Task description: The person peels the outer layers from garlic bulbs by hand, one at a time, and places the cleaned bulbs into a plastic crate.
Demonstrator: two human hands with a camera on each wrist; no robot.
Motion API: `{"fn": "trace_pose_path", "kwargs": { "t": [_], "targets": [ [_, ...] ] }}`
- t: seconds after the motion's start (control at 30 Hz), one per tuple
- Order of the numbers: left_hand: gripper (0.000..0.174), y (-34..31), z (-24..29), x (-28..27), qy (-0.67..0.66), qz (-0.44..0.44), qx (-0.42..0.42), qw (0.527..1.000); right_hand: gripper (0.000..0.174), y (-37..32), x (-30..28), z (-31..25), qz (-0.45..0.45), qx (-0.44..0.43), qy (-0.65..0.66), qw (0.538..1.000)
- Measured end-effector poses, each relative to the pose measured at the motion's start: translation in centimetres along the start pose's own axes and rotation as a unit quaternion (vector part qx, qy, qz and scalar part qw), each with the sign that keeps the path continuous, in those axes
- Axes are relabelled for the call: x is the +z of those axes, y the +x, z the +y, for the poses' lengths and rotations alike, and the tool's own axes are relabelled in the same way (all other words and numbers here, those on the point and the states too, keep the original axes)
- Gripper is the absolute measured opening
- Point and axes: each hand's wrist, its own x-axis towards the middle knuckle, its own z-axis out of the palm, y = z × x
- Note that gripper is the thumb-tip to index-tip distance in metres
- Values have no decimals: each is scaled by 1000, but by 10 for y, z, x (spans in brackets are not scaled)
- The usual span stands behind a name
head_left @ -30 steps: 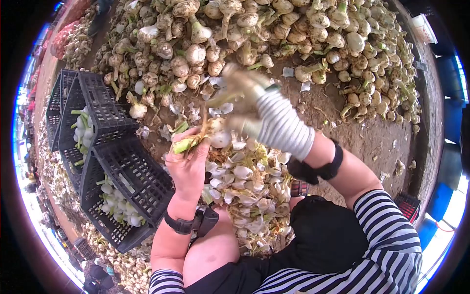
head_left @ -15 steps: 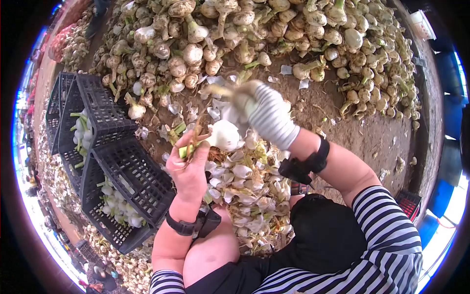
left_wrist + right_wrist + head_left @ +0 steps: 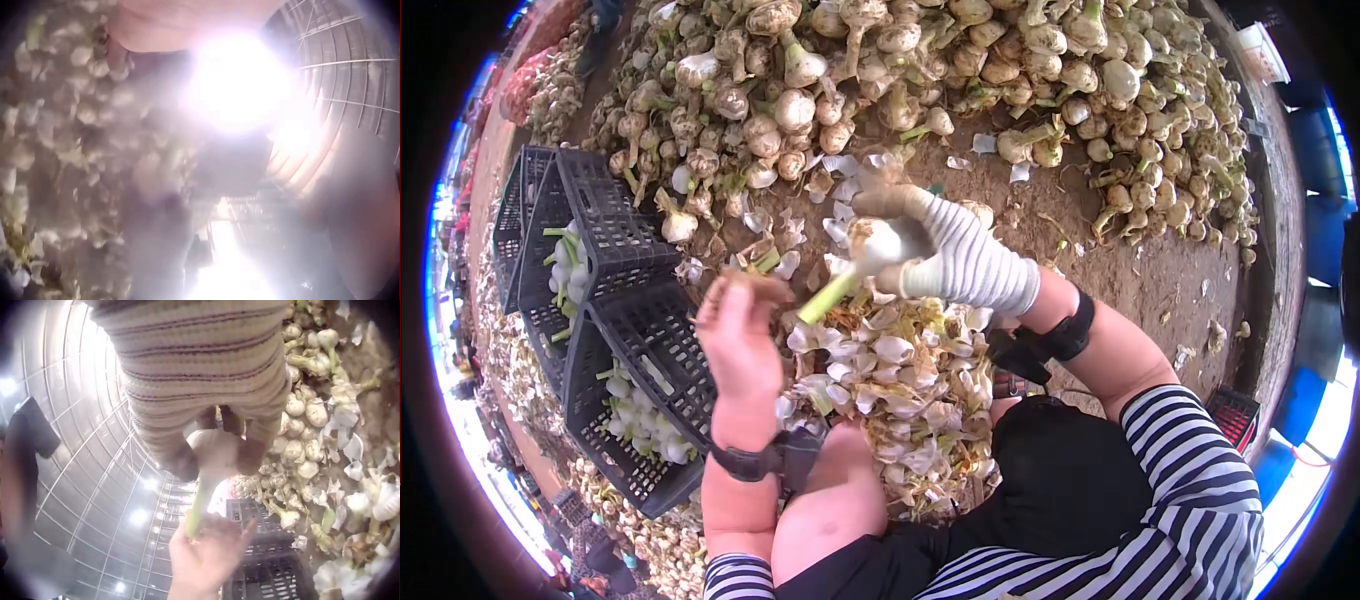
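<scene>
My gloved right hand [image 3: 960,250] grips a whitish garlic bulb [image 3: 874,246], its green stem [image 3: 828,298] pointing down and left. In the right wrist view the glove's fingers curl round the bulb [image 3: 215,450], partly hiding it. My bare left hand [image 3: 740,335] is just left of the stem's end, apart from it in the head view. Its fingers are blurred with a brownish streak at the tips, and I cannot tell whether they pinch a piece of husk. Below both hands lies a heap of peeled garlic skins [image 3: 900,390].
A large heap of unpeeled garlic [image 3: 800,110] spreads across the far side. Black plastic crates [image 3: 655,345] stand tilted at the left, with peeled bulbs [image 3: 645,420] inside. Loose skins lie on the brown ground [image 3: 1040,220]. A wooden edge [image 3: 1270,200] runs along the right.
The left hand has let go of the garlic's stem and moved left. The right hand, earlier blurred above the bulb, now holds it; the brown husk is off the stem.
</scene>
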Motion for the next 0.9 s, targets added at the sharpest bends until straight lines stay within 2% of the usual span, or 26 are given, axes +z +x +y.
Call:
{"fn": "trace_pose_path", "kwargs": {
  "t": [0.07, 0.1, 0.13, 0.17, 0.2, 0.27, 0.3, 0.33, 0.4, 0.43, 0.57, 0.6, 0.63, 0.67, 0.73, 0.77, 0.83, 0.87, 0.9],
  "targets": [
    [25, 7, 8, 10, 217, 107, 10, 970, 56, -2, -3, -5, -13, 25, 30, 999],
    [29, 6, 13, 18, 347, 66, 89, 931, 57, -2, -3, -4, -25, 10, 30, 999],
    [34, 3, 15, 26, 468, 23, 164, 868, 59, -3, -3, -2, -38, -3, 30, 999],
    [37, 1, 13, 31, 472, -35, 175, 863, 60, -2, -5, 3, -59, -39, -22, 997],
    [33, -3, 16, 43, 461, -96, 192, 861, 60, -4, -4, 2, -61, -37, -22, 997],
    [27, -6, 7, 46, 487, -112, 208, 841, 59, -8, 0, -3, -74, 40, -13, 996],
    [25, -1, 1, 44, 498, -120, 280, 812, 57, -7, -1, -5, -65, 25, -31, 997],
    [25, -2, 1, 45, 497, -119, 281, 812, 57, -7, -1, -7, -65, 25, -33, 997],
    [25, -5, -1, 46, 566, -134, 325, 746, 57, -8, 0, -10, -70, -9, -178, 981],
    [22, -4, -1, 48, 570, -139, 348, 731, 54, -7, 0, -10, -65, -32, -216, 974],
    [11, 5, -2, 38, 578, -159, 352, 718, 56, -8, 0, -5, -86, 16, -180, 980],
    [5, 9, -7, 32, 445, -88, 195, 869, 57, -8, 1, -4, -98, 24, -82, 992],
    [2, 13, -13, 26, 280, -12, 25, 960, 58, -8, 2, -3, -108, 32, 17, 993],
    [11, 17, -16, 27, 142, 16, -1, 990, 58, -8, 2, -4, -109, 32, 16, 993],
    [17, 18, -20, 34, 138, 122, -56, 981, 66, -7, 1, -7, -99, 11, 90, 991],
    [17, 14, -20, 37, 139, 121, -55, 981, 71, -7, -1, -5, -90, -19, 54, 994],
    [20, -5, -21, 36, 37, -89, -192, 977, 71, -4, 6, 1, -77, -56, 12, 995],
    [20, -9, -23, 34, 37, -88, -191, 977, 71, -3, 9, 3, -65, -90, -31, 993],
    [20, -13, -25, 31, 56, -152, -222, 961, 73, -5, 9, 2, -92, -81, -61, 991]
  ]
}}
